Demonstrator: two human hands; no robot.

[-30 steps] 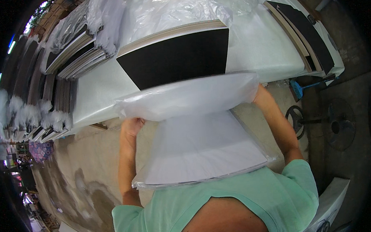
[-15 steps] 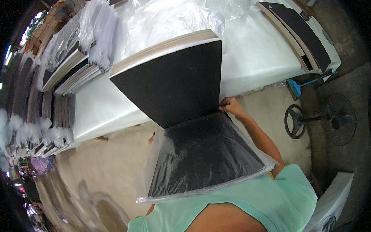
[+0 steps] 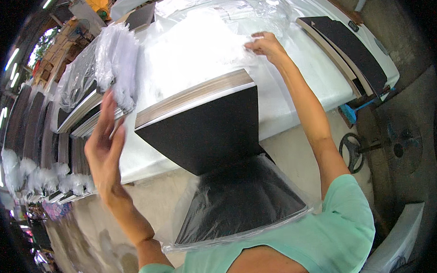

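One black square board half-sleeved in a clear plastic bag (image 3: 240, 208) leans below the board stack (image 3: 199, 122); right hand (image 3: 266, 43) pinches fresh clear film (image 3: 196, 50) behind it, left hand (image 3: 106, 150) open, empty.

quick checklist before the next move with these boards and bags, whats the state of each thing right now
1. Bagged dark board lying flat against the person's front, inside its clear bag: ok.
2. Bag mouth closed: cannot tell.
3. Right hand on the clear plastic sheets on the table: ok, fingers touching.
4. Left hand free: ok, raised, open, holding nothing.
5. Stack of dark boards squared on the white table: not ok, one corner overhangs the edge.
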